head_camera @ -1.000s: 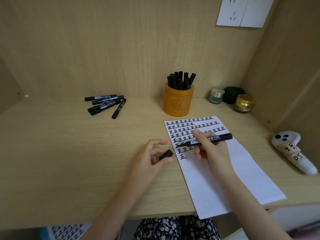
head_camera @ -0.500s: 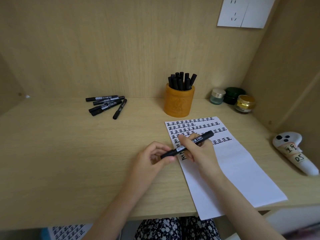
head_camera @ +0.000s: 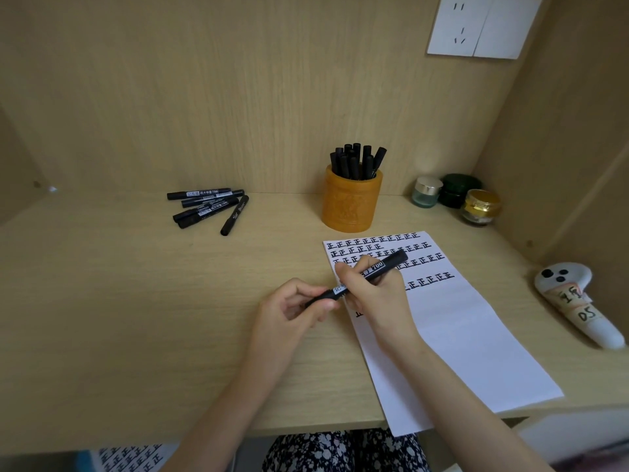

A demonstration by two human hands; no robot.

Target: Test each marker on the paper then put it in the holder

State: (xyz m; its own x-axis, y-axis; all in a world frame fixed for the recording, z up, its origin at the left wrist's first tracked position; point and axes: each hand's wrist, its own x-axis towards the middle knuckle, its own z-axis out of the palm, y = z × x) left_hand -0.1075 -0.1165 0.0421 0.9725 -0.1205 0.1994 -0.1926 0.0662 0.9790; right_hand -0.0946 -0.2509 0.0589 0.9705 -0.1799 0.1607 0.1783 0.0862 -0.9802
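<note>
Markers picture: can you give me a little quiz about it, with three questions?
1. True or false: the orange holder stands empty.
2. Which hand grips the labelled barrel of the marker held over the paper? A) left B) right
3. Fill in: the three small jars stand to the ___ of the holder.
Key: 1 false, markers stand in it. 2 B, the right hand; the left hand pinches the other end. 3 right.

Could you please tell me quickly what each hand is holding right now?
Left hand: closed, pinching the cap end of the marker.
Right hand: closed, holding the same marker by its barrel.
</note>
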